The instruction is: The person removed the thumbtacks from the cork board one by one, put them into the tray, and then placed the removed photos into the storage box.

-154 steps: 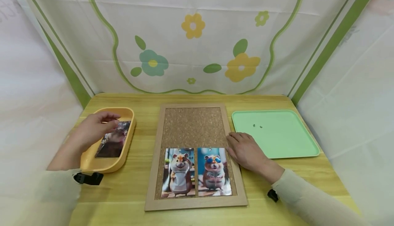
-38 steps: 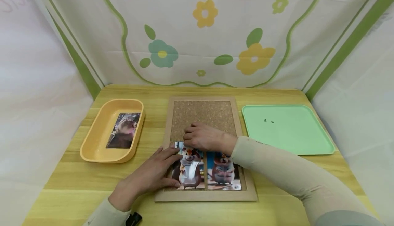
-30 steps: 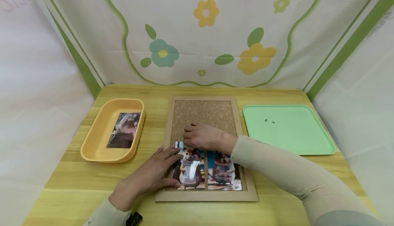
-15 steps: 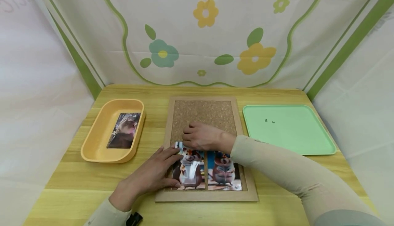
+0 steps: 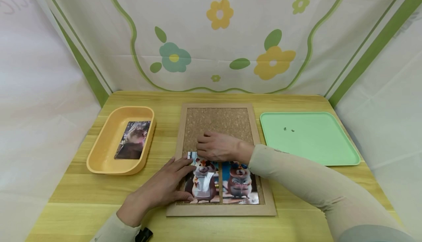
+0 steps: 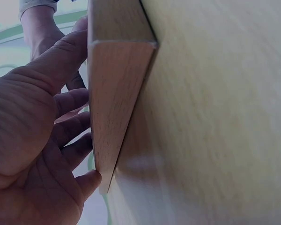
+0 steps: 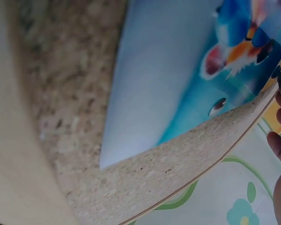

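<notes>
In the head view a cork board [image 5: 215, 121] with a wooden frame bears two glossy hamster photos side by side. My left hand [image 5: 161, 185] lies over the frame's left side, its fingers extended onto the left photo [image 5: 204, 187]; the left wrist view has them along the frame's edge [image 6: 114, 93]. My right hand [image 5: 219, 146] reaches across the board, fingers curled down at the left photo's top edge, pinching at its thumbtack, which they hide. Beneath the right forearm lies the right photo [image 5: 240, 187]; its silver thumbtack [image 7: 218, 107] shows in the right wrist view.
An orange bin [image 5: 99, 154] at the left contains another photo [image 5: 133, 139]. The light green tray [image 5: 316, 139] at the right holds two small tacks. A white floral curtain [image 5: 197, 77] hangs behind the wooden table [image 5: 76, 198].
From above the orange bin, my left hand has come to the left photo; my right hand has moved from the frame's right side to that photo's top. Over the last second both barely move.
</notes>
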